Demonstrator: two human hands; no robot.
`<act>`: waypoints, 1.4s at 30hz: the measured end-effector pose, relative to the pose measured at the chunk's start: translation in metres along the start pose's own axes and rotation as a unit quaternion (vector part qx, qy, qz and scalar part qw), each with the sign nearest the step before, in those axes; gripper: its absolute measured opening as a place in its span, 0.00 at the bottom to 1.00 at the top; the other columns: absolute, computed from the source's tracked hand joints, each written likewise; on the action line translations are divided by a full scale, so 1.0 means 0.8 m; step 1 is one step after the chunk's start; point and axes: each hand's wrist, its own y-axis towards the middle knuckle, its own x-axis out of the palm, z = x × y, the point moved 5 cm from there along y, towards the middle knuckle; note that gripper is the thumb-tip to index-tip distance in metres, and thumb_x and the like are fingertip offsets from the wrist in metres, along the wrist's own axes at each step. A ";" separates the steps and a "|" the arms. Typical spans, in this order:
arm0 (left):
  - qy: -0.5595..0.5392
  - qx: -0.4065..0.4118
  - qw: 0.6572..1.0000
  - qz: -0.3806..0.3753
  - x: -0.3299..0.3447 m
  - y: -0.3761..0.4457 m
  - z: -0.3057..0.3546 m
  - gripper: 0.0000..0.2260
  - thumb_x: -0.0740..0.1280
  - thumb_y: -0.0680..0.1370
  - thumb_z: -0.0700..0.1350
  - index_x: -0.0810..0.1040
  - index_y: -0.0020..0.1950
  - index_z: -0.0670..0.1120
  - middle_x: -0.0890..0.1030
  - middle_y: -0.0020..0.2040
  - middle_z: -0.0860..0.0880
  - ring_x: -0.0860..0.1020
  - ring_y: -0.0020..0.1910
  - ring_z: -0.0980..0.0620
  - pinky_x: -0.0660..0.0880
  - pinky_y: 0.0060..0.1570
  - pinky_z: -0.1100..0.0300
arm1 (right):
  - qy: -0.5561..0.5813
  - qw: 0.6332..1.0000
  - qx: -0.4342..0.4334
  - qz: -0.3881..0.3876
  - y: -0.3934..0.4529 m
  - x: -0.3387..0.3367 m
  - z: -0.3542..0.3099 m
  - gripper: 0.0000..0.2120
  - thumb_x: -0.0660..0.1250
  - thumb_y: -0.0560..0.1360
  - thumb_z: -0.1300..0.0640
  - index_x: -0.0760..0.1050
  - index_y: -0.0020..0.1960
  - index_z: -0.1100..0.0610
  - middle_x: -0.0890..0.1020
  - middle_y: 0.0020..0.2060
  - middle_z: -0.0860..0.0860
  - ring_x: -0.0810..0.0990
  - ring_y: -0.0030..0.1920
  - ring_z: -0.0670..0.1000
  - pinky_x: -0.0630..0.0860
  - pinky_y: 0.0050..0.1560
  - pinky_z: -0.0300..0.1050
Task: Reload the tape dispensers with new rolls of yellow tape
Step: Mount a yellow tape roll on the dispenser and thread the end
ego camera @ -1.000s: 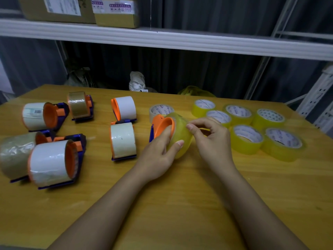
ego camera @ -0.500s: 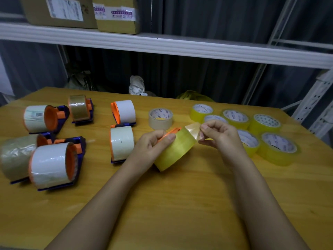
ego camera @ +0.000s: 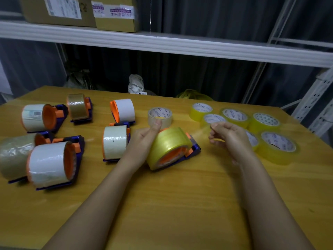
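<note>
Head view: left hand grips a glossy yellow tape roll seated on an orange-and-blue plastic dispenser, resting on the wooden tabletop. Right hand, blurred, pinches a thin translucent tape strip between curled fingers. Spare yellow rolls lie flat just beyond.

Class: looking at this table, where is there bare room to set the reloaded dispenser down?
Bare wood lies along the near edge of the table, between and beside the forearms. It is crowded at left among the dispensers and at right among the yellow rolls.
</note>
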 end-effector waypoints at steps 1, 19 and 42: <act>0.001 -0.003 1.000 -0.004 -0.002 0.001 -0.001 0.43 0.57 0.66 0.73 0.75 0.47 0.29 0.77 0.45 0.29 0.79 0.43 0.36 0.74 0.50 0.45 | 0.023 1.000 0.004 0.001 0.000 0.002 -0.001 0.05 0.66 0.77 0.62 0.78 0.42 0.59 0.80 0.33 0.52 0.80 0.36 0.47 0.79 0.36 0.40; -0.074 -0.037 0.995 -0.063 -0.010 0.031 -0.017 0.10 0.71 0.62 0.53 0.76 0.37 0.49 0.78 0.34 0.54 0.77 0.35 0.58 0.72 0.36 0.63 | 0.195 0.980 -0.032 -0.031 -0.008 0.018 -0.010 0.07 0.65 0.76 0.62 0.77 0.39 0.59 0.80 0.34 0.50 0.79 0.36 0.44 0.77 0.38 0.38; 0.101 0.098 0.989 -0.050 -0.002 0.020 -0.001 0.13 0.64 0.73 0.56 0.73 0.49 0.48 0.76 0.46 0.48 0.76 0.43 0.56 0.72 0.41 0.65 | 0.020 0.999 0.018 0.028 0.007 0.004 0.018 0.08 0.64 0.78 0.62 0.76 0.41 0.56 0.83 0.49 0.54 0.81 0.52 0.51 0.79 0.50 0.44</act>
